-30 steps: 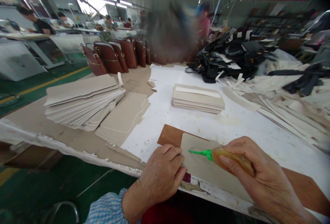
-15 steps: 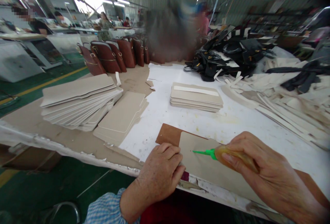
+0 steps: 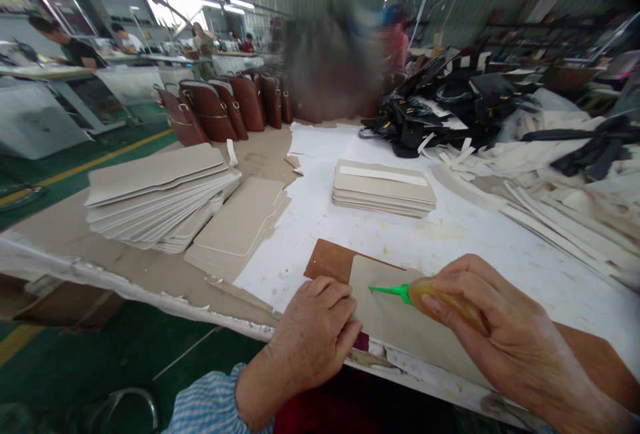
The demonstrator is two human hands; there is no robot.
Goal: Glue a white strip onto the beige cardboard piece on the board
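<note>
Glue bottle (image 3: pixel 447 302): a soft amber squeeze bottle with a green nozzle (image 3: pixel 393 291), lying nearly flat, tip aimed left over the grey board.
Right hand (image 3: pixel 505 341): its grip is closed around the bottle, fingers wrapped over the top, thumb underneath.
Grey board (image 3: pixel 400 327): a pale panel lying on a brown leather piece (image 3: pixel 333 262) at the near edge of the counter (image 3: pixel 480 234); the leather shows past the board's far left corner and again at the right.
Left hand (image 3: pixel 313 341): palm down, fingers curled, pressing on the board's left edge; it holds nothing, only pins the panel.
Risk, glue: with the nozzle just above the board, too hard a squeeze would likely leave a blob or run onto the leather.
Risk, slip: the board sits right at the counter's edge; if the left hand lifts, it could shift off the leather or slide off.
Around: a small stack of panels (image 3: pixel 384 189) beyond, a fanned larger stack (image 3: pixel 160 194) to the left, brown bags (image 3: pixel 225 107) standing farther back, black bags (image 3: pixel 440 107) and pale strips (image 3: pixel 540 207) to the right.
</note>
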